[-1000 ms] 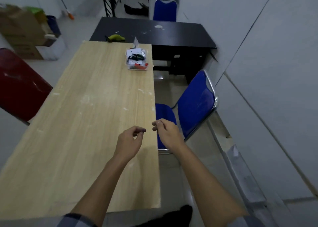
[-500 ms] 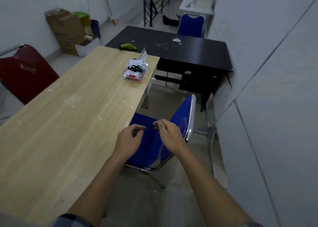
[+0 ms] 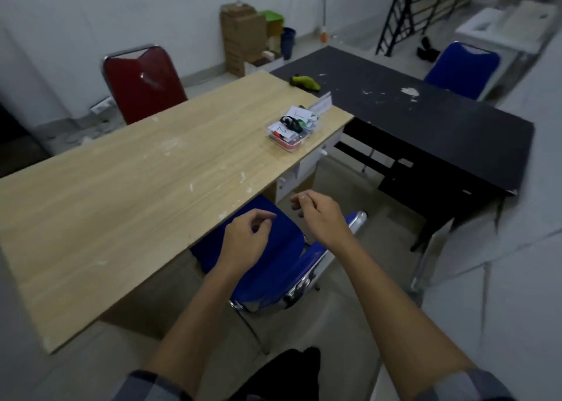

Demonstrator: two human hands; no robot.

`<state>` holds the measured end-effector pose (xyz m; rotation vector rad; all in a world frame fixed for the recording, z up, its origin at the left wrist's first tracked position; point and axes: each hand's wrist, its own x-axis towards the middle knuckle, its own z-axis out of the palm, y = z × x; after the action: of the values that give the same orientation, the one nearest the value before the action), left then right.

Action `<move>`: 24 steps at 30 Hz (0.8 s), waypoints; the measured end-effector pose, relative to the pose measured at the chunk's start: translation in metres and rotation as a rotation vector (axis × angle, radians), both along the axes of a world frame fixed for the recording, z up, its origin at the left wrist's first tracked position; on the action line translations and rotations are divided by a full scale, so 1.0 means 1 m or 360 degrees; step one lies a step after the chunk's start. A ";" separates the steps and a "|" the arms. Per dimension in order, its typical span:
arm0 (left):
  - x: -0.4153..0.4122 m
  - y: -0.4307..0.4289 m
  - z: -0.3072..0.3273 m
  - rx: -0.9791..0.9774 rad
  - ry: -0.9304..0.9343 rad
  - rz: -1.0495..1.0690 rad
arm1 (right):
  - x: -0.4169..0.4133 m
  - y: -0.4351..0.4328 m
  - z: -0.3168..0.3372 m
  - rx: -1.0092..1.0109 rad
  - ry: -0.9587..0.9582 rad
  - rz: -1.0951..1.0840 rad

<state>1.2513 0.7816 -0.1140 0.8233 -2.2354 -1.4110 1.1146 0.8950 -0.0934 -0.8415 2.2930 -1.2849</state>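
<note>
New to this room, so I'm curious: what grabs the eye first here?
The left hand and right hand, empty, hover over the blue chair tucked at the edge of the wooden table. A clear box of small items sits near the table's far right corner, and a red chair stands beyond its left side.

Dim room with pale walls, and we've got two desks set in an L.
We see a light wooden table (image 3: 137, 193) on the left, butting against a black table (image 3: 425, 120) at its far end. A red chair (image 3: 143, 81) stands behind the wooden one by the left wall (image 3: 76, 20). A blue chair (image 3: 273, 267) sits partly under its near-right edge, and a second blue chair (image 3: 462, 72) stands beyond the black table. Stacked cardboard boxes (image 3: 240, 35) sit in the far corner, with a black stair railing (image 3: 425, 11) far right. The floor (image 3: 365, 279) is pale grey and the light is flat and low.
</note>
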 end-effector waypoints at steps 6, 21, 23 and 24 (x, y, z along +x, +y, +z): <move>-0.085 0.012 -0.011 0.0085 -0.0083 0.0215 | -0.106 -0.004 -0.003 -0.0013 -0.0057 0.0202; -0.290 0.001 -0.013 0.0105 -0.0264 0.0448 | -0.329 -0.034 -0.040 0.0082 -0.0241 0.0539; -0.318 -0.002 -0.020 0.0127 -0.0311 0.0499 | -0.362 -0.044 -0.052 0.0132 -0.0228 0.0639; -0.332 -0.003 -0.024 0.0136 -0.0329 0.0526 | -0.378 -0.049 -0.057 0.0148 -0.0220 0.0689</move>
<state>0.9192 0.7783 -0.1380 1.3521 -2.0666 -1.3187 0.7363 0.8461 -0.1500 -1.1032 1.9090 -1.0012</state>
